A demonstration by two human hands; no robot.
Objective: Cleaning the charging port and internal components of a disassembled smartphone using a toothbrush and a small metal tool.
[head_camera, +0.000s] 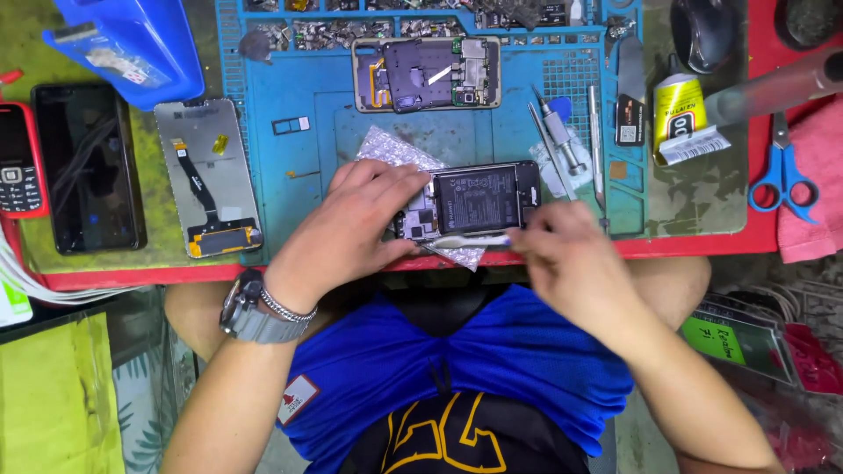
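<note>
Head camera, looking down at a phone repair bench: the right hand (571,259) pinches a slim white pry tool (470,240), fingers closed tight around its handle, the tip lying along the near edge of an opened smartphone (479,200) whose black battery (477,198) faces up. The left hand (356,228) presses down on the phone's left end, fingers curled loosely over the frame and exposed circuit board, steadying rather than gripping. The phone rests on a scrap of silver bubble wrap (395,149) at the front edge of a blue work mat (290,175). A slip looks like the main risk: should the tool dig into the battery rather than slide under it, the cell could be punctured or bent, and the wrap beneath may let the phone skid. Farther out lie a second stripped phone frame (428,74), a detached screen panel (209,175), a screwdriver (562,145), a yellow glue bottle (680,110) and blue scissors (784,180).
</note>
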